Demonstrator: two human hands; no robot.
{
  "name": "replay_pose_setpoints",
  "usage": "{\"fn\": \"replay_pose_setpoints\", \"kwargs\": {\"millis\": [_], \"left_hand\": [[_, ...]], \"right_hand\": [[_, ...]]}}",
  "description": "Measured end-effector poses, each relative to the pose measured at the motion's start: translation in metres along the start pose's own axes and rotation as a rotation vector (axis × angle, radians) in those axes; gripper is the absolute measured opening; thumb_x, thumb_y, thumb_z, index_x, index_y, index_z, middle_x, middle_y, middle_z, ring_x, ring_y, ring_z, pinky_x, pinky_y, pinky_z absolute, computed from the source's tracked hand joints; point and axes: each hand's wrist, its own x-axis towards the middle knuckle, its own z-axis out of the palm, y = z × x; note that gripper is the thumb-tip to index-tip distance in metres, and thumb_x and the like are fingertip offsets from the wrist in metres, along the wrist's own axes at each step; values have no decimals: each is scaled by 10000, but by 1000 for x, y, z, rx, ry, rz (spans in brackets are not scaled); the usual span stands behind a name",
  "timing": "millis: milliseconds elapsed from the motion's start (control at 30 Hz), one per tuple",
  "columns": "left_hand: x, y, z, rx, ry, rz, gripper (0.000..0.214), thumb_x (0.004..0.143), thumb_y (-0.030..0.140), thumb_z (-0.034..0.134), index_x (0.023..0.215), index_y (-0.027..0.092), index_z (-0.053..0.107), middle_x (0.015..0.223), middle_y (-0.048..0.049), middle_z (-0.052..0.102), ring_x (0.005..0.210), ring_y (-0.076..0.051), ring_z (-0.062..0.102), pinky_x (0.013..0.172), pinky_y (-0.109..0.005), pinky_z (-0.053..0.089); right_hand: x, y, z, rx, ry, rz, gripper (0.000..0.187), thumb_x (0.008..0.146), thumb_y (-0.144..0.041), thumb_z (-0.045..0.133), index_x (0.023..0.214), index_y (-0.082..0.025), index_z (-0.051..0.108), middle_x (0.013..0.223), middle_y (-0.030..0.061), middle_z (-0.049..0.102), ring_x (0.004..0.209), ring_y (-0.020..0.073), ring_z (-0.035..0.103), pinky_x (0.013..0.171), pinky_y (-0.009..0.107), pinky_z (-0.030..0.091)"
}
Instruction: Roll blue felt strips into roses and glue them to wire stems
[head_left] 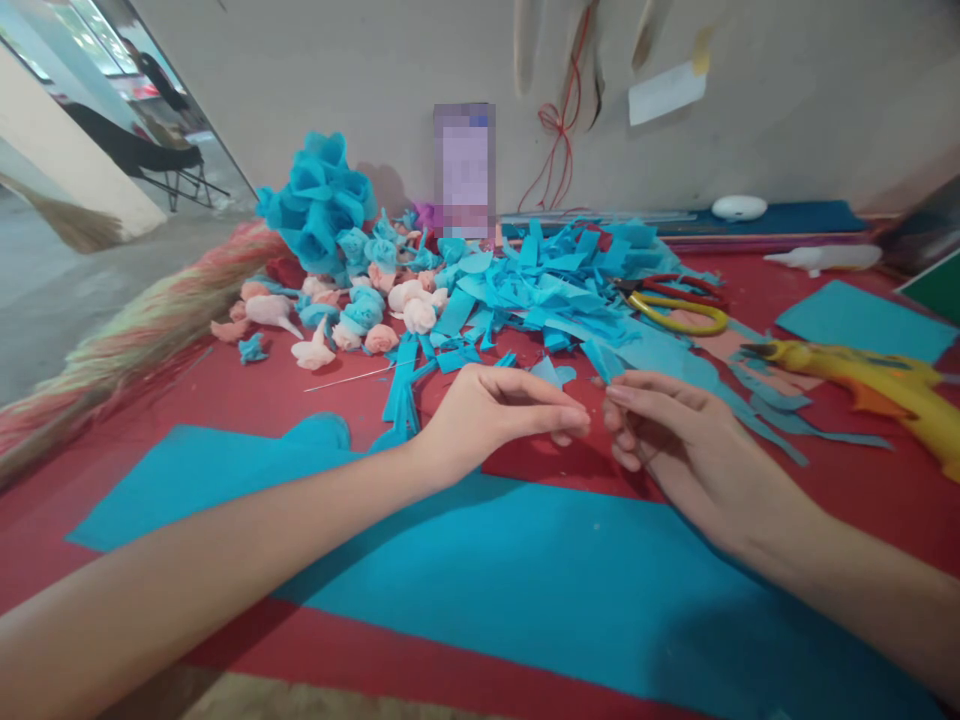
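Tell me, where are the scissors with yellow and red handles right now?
In the head view the scissors lie on the red table, right of centre, at the right edge of the pile of blue paper strips, beyond the right hand.

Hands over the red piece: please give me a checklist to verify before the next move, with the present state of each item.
1. Left hand and right hand meet fingertip to fingertip: ok.
2. Something pinched between them: cannot tell, too small to see.
3. Red piece lies flat under the fingers: ok.
4. Big blue sheet lies flat, near the wrists: ok.
5. Scissors lie apart from both hands: ok.
6. Yellow glue gun lies clear of the right hand: ok.
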Motion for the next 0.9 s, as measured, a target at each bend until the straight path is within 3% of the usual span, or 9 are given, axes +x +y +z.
{"fn": "replay_pose_setpoints", "kwargs": {"millis": [167, 333, 567, 700, 900], "left_hand": [[1, -1, 0, -10, -3, 0, 182, 677, 299, 712, 642, 124, 678, 627, -25, 709, 526, -98, 627, 590, -209, 525], [3, -4, 0, -11, 4, 9, 181, 758, 297, 644, 812, 129, 684, 821, -53, 734, 687, -123, 676, 717, -226, 529], [1, -4, -2, -2, -6, 23, 136, 640, 210, 750, 764, 168, 711, 827, -13, 738, 817, -164, 686, 783, -233, 531], [0, -5, -1, 2, -6, 25, 163, 631, 221, 756, 783, 179, 714, 783, -1, 739, 782, -164, 691, 751, -231, 541], [0, 1, 2, 40, 30, 22, 68, 672, 213, 710, 664, 147, 695, 604, 14, 706, 596, -111, 666, 629, -186, 538]], "right_hand": [[1, 0, 0, -4, 6, -3, 194, 577, -280, 774, 629, -175, 620, 555, -8, 558, 429, 78, 474, 378, 172, 392], [0, -1, -1, 8, 10, -2, 197, 574, -287, 779, 638, -180, 626, 544, -13, 555, 419, 76, 469, 367, 163, 387], [0, -1, -1, 8, -4, 4, 199, 576, -284, 786, 619, -175, 625, 543, -11, 552, 422, 74, 469, 376, 160, 401], [1, 0, -1, 7, -16, -8, 194, 582, -289, 783, 624, -178, 630, 536, -12, 550, 419, 73, 469, 373, 154, 402], [-3, -8, 0, -10, -46, -78, 158, 604, -274, 777, 639, -190, 647, 547, -16, 561, 427, 67, 486, 380, 129, 419]]}}
